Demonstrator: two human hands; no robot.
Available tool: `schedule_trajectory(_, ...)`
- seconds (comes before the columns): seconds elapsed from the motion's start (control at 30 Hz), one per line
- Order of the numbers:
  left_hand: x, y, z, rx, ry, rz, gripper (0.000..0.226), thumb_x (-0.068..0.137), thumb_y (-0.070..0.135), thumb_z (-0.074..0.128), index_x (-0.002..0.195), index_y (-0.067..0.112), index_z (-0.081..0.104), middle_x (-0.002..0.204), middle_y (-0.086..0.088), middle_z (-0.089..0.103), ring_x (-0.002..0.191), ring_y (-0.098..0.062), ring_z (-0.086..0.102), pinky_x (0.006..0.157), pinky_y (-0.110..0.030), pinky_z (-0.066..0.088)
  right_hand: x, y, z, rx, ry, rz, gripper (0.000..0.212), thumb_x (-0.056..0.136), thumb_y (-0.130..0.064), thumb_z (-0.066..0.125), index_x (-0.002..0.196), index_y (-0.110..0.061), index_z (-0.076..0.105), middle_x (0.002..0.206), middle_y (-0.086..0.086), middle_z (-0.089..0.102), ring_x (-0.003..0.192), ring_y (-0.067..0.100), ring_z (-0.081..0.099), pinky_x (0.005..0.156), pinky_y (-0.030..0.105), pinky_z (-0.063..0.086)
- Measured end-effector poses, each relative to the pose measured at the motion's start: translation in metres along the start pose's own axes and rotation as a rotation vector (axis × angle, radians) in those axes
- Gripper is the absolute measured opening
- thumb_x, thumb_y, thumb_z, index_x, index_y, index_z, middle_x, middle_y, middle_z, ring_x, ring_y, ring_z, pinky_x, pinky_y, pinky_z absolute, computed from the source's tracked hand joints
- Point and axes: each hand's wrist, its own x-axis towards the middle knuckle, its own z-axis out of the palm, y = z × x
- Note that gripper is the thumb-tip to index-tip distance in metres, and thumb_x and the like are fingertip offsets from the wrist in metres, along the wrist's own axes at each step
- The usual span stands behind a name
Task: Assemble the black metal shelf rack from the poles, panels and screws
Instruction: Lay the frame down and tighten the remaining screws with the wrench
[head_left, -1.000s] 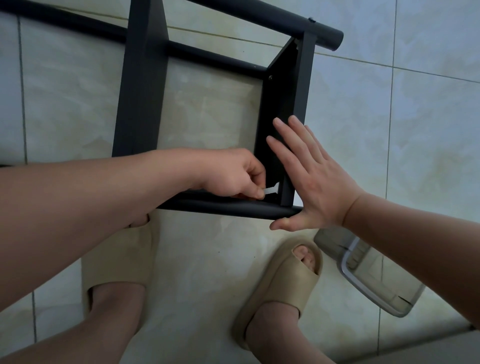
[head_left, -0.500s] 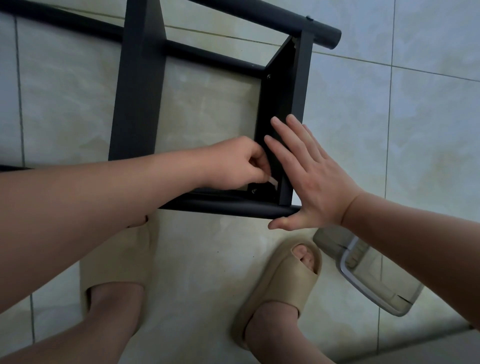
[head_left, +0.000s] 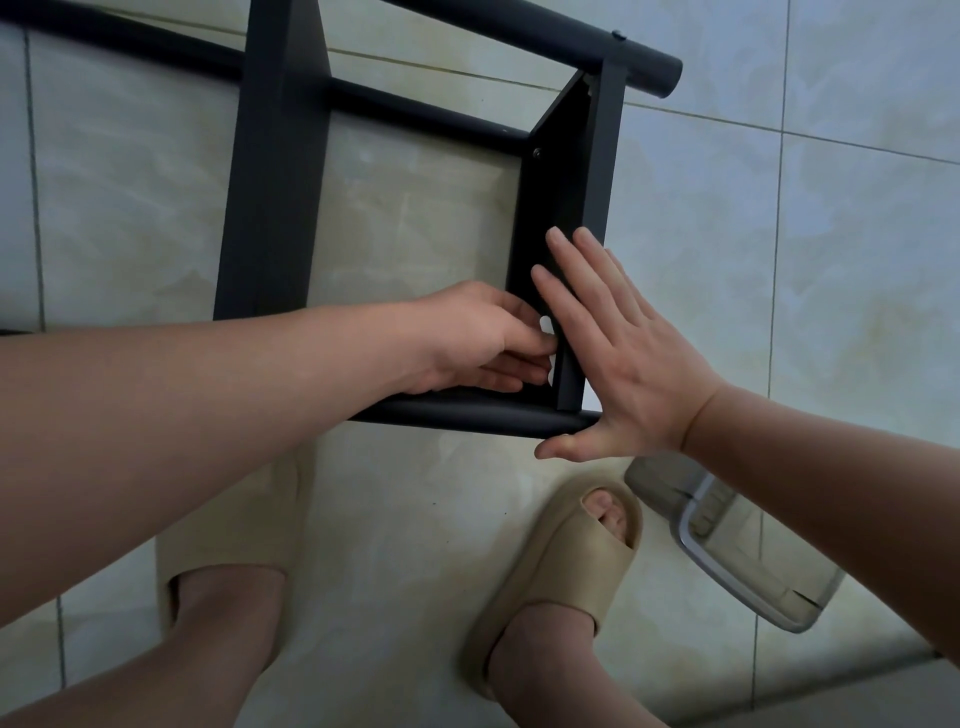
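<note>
Standing in beige slippers (head_left: 566, 566) on the tiled floor (head_left: 415, 519), a person is bending over the shelf rack (head_left: 275, 171), which is lying on its side; a clear container (head_left: 727, 551) is lying beside the right foot. The left hand (head_left: 478, 338), fingers curled, is pinching a small white piece (head_left: 545, 326), likely a screw key; it is now sitting higher on the end panel (head_left: 556, 197) than a second ago, away from the near pole (head_left: 467, 413), probably resetting for another turn. The right hand (head_left: 618, 358), fingers straight, is pressing flat on the panel's outer edge; the far pole (head_left: 571, 36) is lying beyond.
</note>
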Motion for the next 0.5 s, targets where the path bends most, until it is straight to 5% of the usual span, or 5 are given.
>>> schedule_trajectory(0.5,0.0011,0.0011,-0.0024,-0.076,-0.024,0.006,0.011,0.092,0.012,0.069,0.088,0.018,0.06,0.085,-0.003,0.076,0.085,-0.018,0.076,0.075,-0.031,0.06,0.0,0.0006,0.0008,0.01,0.005,-0.006,0.129,0.076,-0.089,0.05,0.156,0.007,0.021,0.165,0.028,0.011,0.155,0.043,0.004,0.122,0.061,0.019)
